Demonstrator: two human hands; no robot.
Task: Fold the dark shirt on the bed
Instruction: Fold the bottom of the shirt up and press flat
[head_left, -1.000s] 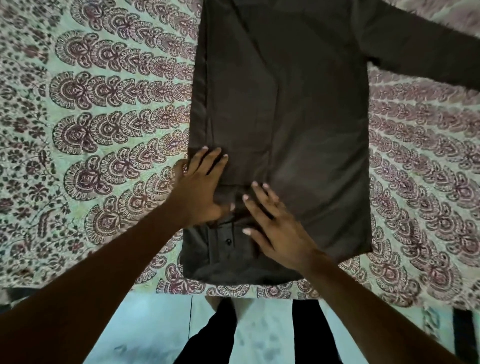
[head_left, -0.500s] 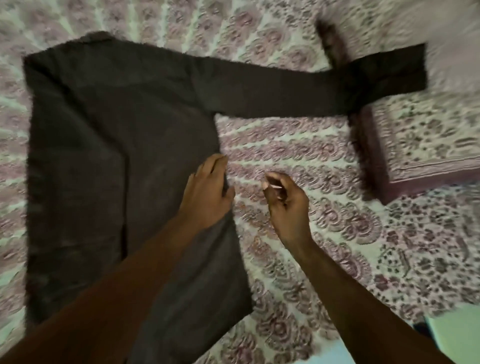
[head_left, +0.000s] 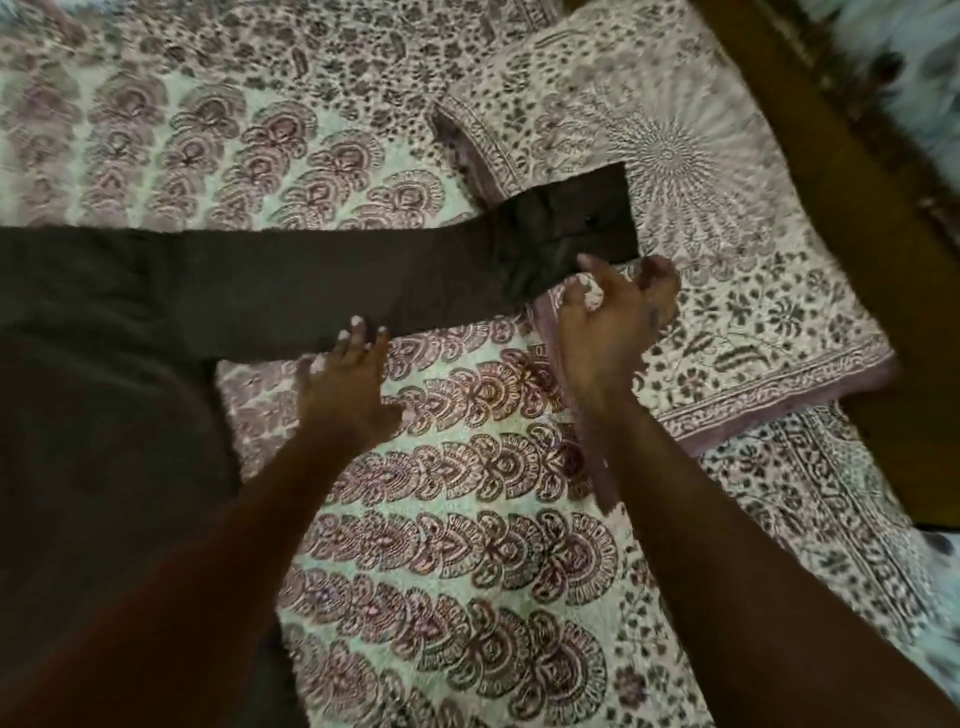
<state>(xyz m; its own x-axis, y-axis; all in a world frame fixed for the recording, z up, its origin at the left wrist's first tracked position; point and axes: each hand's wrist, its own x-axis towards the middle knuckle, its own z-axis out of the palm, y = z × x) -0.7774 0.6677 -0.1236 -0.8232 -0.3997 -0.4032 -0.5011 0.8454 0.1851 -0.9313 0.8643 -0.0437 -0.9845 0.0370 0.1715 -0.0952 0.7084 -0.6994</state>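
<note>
The dark shirt (head_left: 104, 415) lies flat on the bed at the left, and my left forearm covers part of its lower side. Its long sleeve (head_left: 311, 286) stretches right across the sheet, and the buttoned cuff (head_left: 571, 223) rests on a pillow. My left hand (head_left: 348, 384) is spread flat, its fingertips on the sleeve's lower edge. My right hand (head_left: 613, 317) is just below the cuff with fingers curled, index tip at the cuff's edge. I see no cloth between its fingers.
A patterned sheet (head_left: 467, 545) covers the bed. A matching printed pillow (head_left: 701, 234) lies at the upper right. Behind it runs a dark wooden bed frame (head_left: 857, 218).
My view has swung right along the sleeve. Both hands have left the shirt's body and moved out along the sleeve, the right one reaching the cuff.
</note>
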